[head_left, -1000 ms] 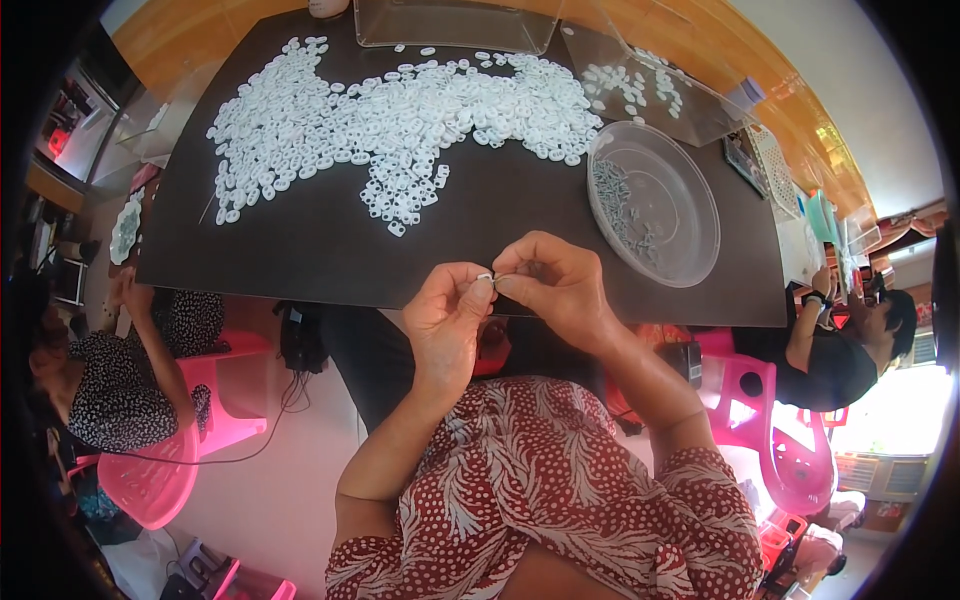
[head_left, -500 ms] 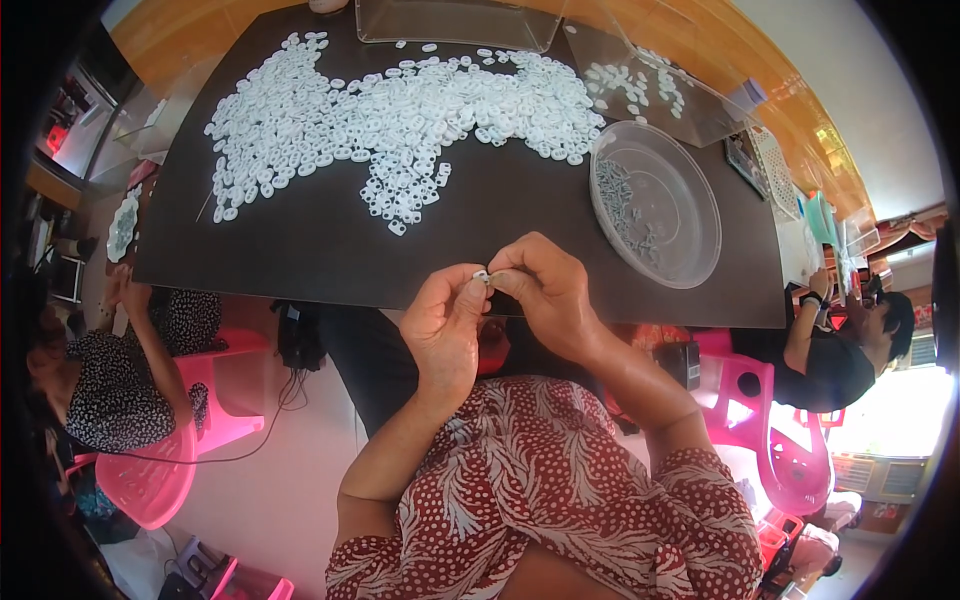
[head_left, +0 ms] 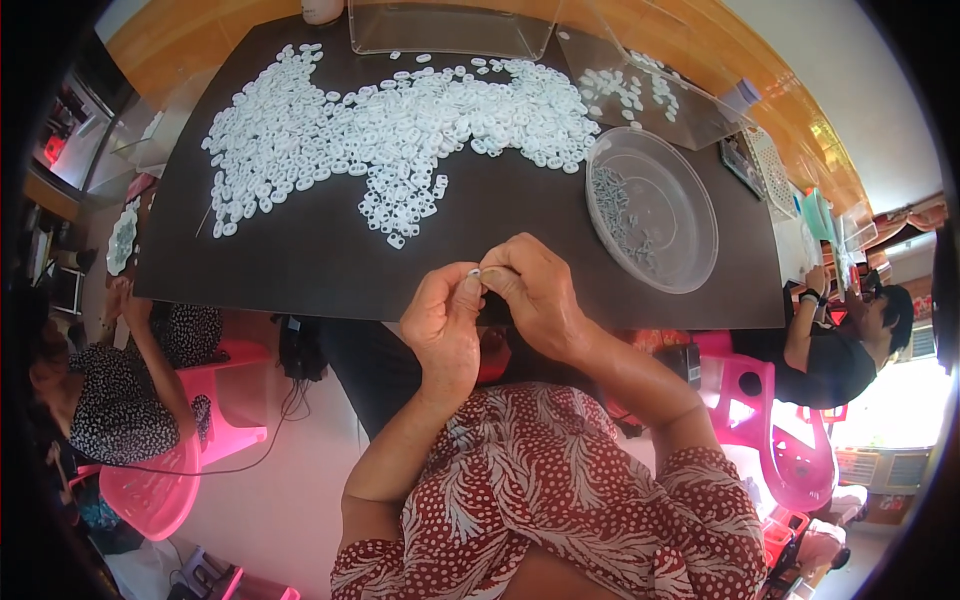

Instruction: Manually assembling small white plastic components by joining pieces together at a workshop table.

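Observation:
Just past the near edge of the dark table point(head_left: 300, 255), my left hand point(head_left: 445, 325) pinches a small white plastic piece point(head_left: 475, 271) between thumb and forefinger. My right hand point(head_left: 537, 295) meets it there, its thumb and fingertips closed against the piece. Anything in the right fingertips is too small and covered to make out. Beyond my hands spreads a big heap of white oval pieces with holes point(head_left: 400, 115). A patch of small squarish white pieces point(head_left: 400, 207) juts from it toward me. Right of my hands, a round clear tub point(head_left: 692, 225) holds small grey parts point(head_left: 618, 205).
A clear rectangular bin point(head_left: 450, 45) stands at the far edge. Another clear box point(head_left: 690, 125) at the far right has white pieces around it. A person point(head_left: 130, 390) sits left on a pink chair point(head_left: 155, 490); another person point(head_left: 840, 350) sits right, near a pink chair point(head_left: 790, 440).
My right thumb and fingertips have come closer to my left fingertips, covering more of the white piece. The whole view has shifted slightly.

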Available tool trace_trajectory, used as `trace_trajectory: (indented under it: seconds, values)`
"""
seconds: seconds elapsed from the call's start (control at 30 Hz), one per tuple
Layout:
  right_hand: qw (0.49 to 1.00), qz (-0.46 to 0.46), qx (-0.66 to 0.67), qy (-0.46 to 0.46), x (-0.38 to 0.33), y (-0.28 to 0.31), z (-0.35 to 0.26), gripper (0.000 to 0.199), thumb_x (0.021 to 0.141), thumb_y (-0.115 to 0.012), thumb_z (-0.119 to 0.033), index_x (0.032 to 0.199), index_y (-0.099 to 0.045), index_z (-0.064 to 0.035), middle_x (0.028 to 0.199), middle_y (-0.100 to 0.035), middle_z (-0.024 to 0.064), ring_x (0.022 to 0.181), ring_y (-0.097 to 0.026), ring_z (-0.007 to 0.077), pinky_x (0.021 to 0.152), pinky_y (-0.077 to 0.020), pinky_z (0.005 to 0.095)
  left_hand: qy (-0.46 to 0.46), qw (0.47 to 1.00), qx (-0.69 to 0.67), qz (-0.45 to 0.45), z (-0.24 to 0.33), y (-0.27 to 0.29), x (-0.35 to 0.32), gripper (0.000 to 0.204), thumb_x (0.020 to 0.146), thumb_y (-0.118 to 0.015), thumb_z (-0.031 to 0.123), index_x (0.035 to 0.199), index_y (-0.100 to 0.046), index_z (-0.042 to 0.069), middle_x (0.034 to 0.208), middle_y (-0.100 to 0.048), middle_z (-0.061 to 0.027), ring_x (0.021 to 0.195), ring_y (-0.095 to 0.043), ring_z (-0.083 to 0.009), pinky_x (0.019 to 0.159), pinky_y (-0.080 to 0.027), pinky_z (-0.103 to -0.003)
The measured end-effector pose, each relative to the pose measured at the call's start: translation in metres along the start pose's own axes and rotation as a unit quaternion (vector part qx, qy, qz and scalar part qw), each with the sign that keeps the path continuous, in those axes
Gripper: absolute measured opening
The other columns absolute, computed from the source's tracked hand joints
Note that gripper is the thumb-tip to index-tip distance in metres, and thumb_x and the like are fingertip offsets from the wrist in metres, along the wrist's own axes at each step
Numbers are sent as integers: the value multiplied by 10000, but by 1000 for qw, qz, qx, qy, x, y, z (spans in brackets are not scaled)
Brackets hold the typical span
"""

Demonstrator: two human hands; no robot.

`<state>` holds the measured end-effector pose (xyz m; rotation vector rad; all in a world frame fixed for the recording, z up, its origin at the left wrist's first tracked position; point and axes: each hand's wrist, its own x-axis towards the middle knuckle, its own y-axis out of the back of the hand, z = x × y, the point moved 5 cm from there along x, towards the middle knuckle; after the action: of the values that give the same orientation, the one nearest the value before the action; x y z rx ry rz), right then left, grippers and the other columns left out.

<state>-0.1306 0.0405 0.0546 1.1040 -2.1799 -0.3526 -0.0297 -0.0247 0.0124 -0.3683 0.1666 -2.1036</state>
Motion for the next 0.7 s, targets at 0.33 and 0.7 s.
trace_trajectory:
  seconds: [0.33,0.7]
  values:
    - [887,78,-451,56,-7,78,29,241,681,-650,-25,913,-586,-38,862,-523,102,797,-485,295,693,-407,387,68,993,-93,-12,-7,2,4,125,886,-594,86,950,-604,-22,797,-614,-43,661,-546,-67,580,-451,-190]
    - [886,117,-442,78,2,104,47,198,690,-613,24,877,-586,-36,840,-524,100,769,-489,283,665,-412,373,67,995,-78,-7,-5,0,7,105,877,-598,66,929,-610,-24,770,-612,-47,630,-544,-68,557,-447,-186]
